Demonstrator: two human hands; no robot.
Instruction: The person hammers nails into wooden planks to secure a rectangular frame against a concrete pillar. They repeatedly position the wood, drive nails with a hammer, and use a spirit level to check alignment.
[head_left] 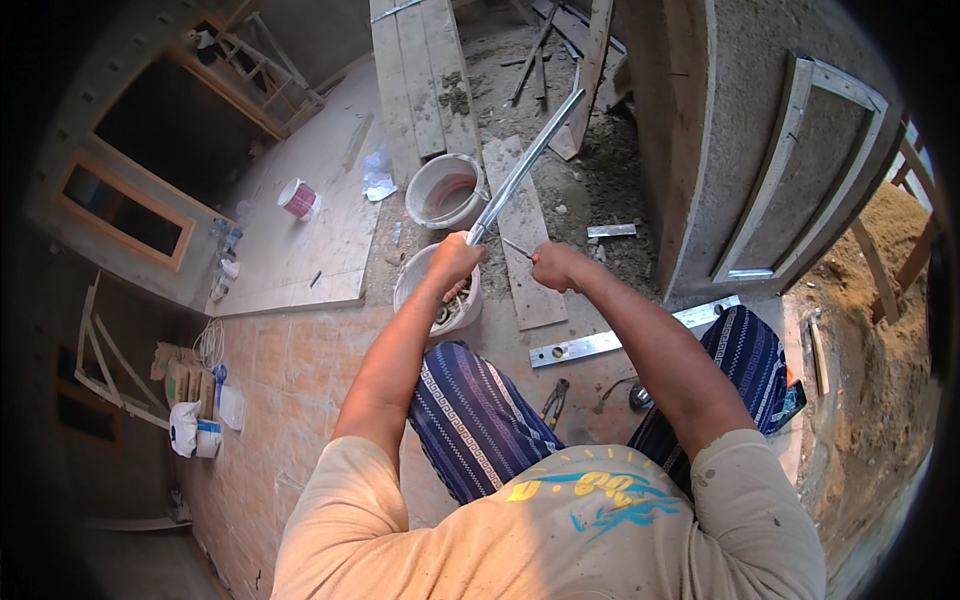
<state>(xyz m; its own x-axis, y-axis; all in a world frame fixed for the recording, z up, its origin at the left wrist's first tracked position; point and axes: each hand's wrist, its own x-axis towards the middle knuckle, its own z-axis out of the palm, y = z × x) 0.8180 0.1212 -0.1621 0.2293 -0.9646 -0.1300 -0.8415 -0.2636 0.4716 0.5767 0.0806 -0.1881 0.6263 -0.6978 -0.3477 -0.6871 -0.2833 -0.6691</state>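
My left hand (457, 258) is closed round the lower end of a long shiny metal bar (530, 160), which slants up and away to the right. In my right hand (562, 268) is a screwdriver (517, 247) with a thin dark shaft and a bit of red handle showing. Its shaft points left toward the bar near my left hand; whether the tip touches cannot be made out. Under my left wrist stands a white bucket (468, 312) of tools and small parts, partly hidden. Pliers (554, 400) and a silver spirit level (585, 348) lie on the floor near my knees.
A larger whitish bucket (418, 203) stands beyond the tool bucket. Planks (530, 280) and rubble lie ahead. A wooden frame (755, 170) leans on the right wall, near a sand heap (900, 235). A small bucket (299, 200) sits on the raised slab (330, 240) at left.
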